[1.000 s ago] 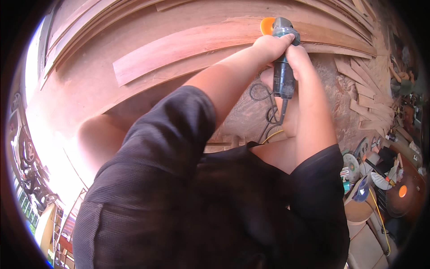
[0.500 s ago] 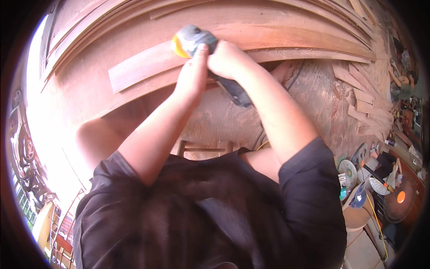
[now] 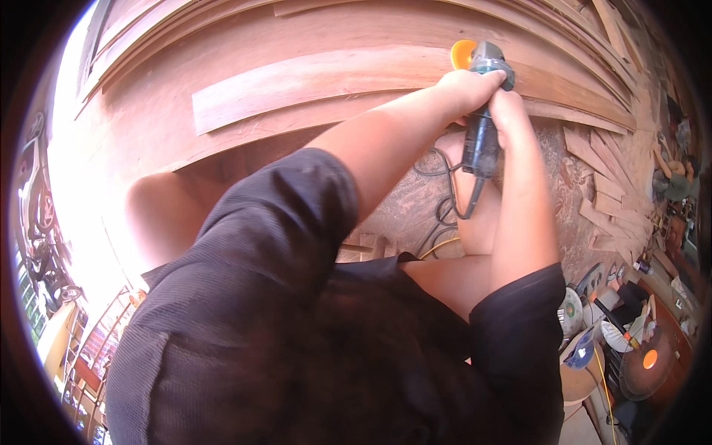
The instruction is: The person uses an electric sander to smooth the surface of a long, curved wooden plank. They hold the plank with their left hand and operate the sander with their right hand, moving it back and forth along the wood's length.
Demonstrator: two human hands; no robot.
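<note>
Both of my hands are closed around an angle grinder (image 3: 482,144) with a grey head and a dark body. My left hand (image 3: 471,87) wraps the front of the tool, just behind its head. Against the right side of the body is my right hand (image 3: 509,115), its fingers partly hidden. A yellow disc (image 3: 463,54) at the head lies over a long, curved, pale wooden plank (image 3: 297,78); whether it touches the wood I cannot tell. From the rear end of the grinder a black cord (image 3: 472,199) runs down beside my leg.
More long wooden strips (image 3: 156,41) lie along the far side of the board. Wood offcuts (image 3: 604,182) are heaped on the floor at right. Beyond them are a round dark disc-like object (image 3: 647,374), a yellow cord (image 3: 604,378) and assorted tools. A metal rack (image 3: 89,363) stands at lower left.
The angle grinder has moved right along the plank with both hands on it. Its body now points more nearly straight toward me, and my left arm reaches further across.
</note>
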